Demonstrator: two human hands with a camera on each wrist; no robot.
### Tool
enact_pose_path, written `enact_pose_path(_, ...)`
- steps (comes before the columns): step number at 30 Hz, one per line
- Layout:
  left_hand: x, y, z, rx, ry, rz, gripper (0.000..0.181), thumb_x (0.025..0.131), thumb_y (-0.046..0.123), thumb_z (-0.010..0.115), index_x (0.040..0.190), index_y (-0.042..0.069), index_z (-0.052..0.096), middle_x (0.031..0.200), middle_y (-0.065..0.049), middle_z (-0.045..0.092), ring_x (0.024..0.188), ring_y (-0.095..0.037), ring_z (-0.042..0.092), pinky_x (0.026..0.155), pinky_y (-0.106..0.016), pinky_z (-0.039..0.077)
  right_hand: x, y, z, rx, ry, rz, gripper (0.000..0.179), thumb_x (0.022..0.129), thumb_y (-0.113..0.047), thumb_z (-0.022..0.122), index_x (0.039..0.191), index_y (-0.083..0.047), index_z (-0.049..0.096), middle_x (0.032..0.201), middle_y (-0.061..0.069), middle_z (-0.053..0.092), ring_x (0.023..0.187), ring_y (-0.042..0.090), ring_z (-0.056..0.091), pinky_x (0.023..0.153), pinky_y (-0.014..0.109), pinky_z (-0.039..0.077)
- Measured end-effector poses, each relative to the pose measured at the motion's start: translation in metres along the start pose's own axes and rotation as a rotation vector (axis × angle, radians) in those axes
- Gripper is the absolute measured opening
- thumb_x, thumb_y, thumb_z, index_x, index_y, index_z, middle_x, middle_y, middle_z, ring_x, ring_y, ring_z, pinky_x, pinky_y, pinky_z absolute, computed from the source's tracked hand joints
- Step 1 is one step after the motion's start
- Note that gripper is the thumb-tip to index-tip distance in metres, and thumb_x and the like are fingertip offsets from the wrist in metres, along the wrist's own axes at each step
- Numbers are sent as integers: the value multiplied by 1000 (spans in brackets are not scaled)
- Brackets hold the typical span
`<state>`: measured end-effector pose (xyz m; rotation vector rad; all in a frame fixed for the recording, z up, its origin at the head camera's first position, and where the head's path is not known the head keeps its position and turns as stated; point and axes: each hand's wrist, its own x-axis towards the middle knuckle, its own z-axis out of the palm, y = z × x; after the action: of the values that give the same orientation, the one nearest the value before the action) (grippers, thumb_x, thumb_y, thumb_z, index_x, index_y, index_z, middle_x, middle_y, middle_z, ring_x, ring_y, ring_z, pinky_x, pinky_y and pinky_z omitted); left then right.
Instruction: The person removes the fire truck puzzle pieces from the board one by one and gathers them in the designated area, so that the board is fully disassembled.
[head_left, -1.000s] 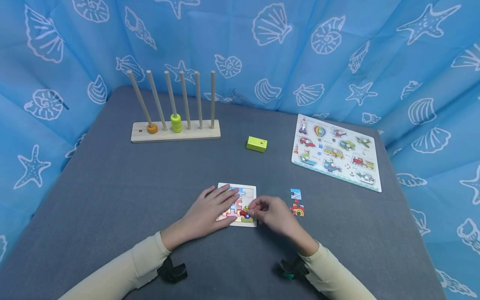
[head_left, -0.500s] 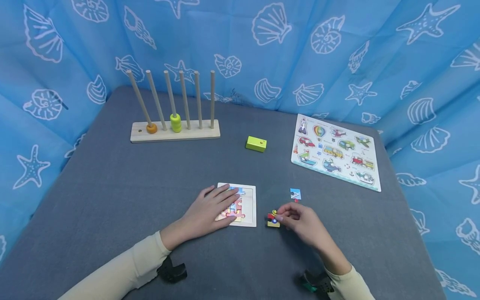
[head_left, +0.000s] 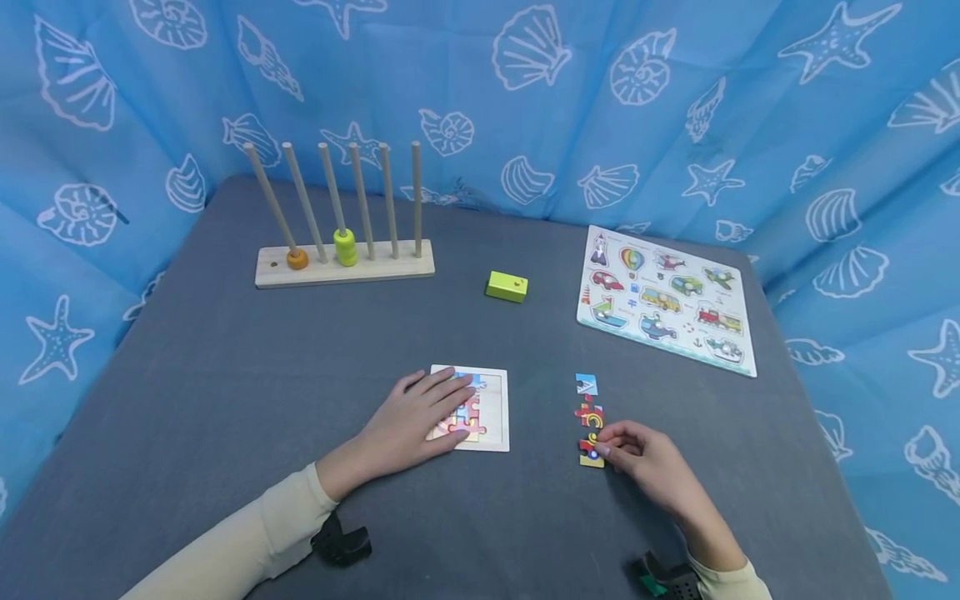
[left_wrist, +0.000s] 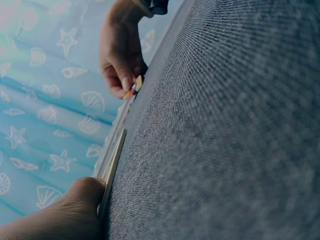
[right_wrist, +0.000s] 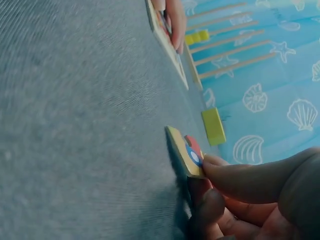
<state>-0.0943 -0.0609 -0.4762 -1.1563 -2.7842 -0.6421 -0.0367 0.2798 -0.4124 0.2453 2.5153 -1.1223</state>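
Note:
In the head view, my left hand (head_left: 408,422) lies flat with straight fingers over the left part of a small wooden jigsaw tray (head_left: 496,442). Several joined pieces (head_left: 471,417) show between and beside those fingers; the rest are covered. The tray's right strip is bare wood. To its right, my right hand (head_left: 651,463) pinches a jigsaw piece (head_left: 590,457) by its edge, thumb against fingers. In the right wrist view this piece (right_wrist: 189,154) is tilted a little off the cloth. Just beyond it lie a red and yellow piece (head_left: 590,415) and a blue and white piece (head_left: 587,384).
A wooden peg stand (head_left: 345,265) with one orange and several green beads stands at the back left. A green block (head_left: 507,287) lies at the middle back. A vehicle peg puzzle board (head_left: 667,300) rests at the right. Blue shell-print curtain (head_left: 525,100) surrounds the table.
My right hand has lifted the jigsaw piece out of the tray's right side and carried it right, beside the two loose pieces. My left hand stays on the tray.

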Motion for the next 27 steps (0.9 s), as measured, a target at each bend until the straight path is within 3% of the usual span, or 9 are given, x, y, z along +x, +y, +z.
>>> enact_pose_path(16,1,-1,2,6,-6,-5,59,94,51,51,146,23,42,149,5,43,141,-17,33,110,-50,27,-3,8,0,-107,49,-71,21,90,-18,68,106,-6,63,89,4,60,68,10,51,59,23,42)
enact_pose_path(27,1,-1,1,5,-1,-4,59,94,51,52,145,23,43,148,5,44,140,-17,34,110,-50,27,-4,9,1,-230,52,-141,22,84,-9,72,104,-6,61,89,3,58,71,11,49,61,24,41)
